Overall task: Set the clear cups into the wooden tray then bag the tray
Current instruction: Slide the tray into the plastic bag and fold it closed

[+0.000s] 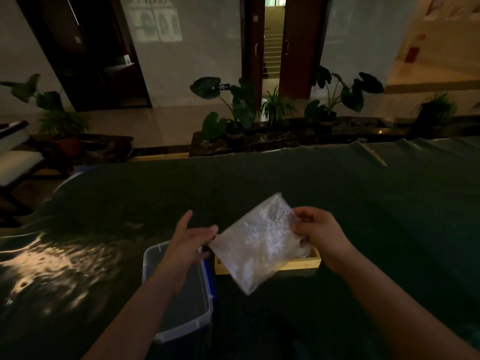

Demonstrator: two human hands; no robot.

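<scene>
The right hand (319, 235) pinches the top right edge of a clear plastic bag (257, 242) and holds it up in the air. The bag hangs tilted, with one corner up and one corner down. The left hand (189, 237) is flat and loose, with its fingers straight. Its fingertips are right at the bag's left corner, but I cannot tell if they touch it.

The wooden tray (298, 263) sits on the dark table (363, 190), low down behind the bag, so most of it is hidden. Its long side runs from left to right, across the person's front. The end that shows pokes out under the right hand, so the right hand is the nearer one. A clear cup (304, 252) peeks out inside the tray there (I cannot see how many cups are in it). A see-through plastic box (181, 315) sits just to the left of the tray, under the left arm.

I think the cups are in, and the bag step is starting. The bag's mouth has to be pulled open and turned to face one short end of the tray. Then the tray can slide in the long way. I cannot tell which edge of the bag is the open one.
</scene>
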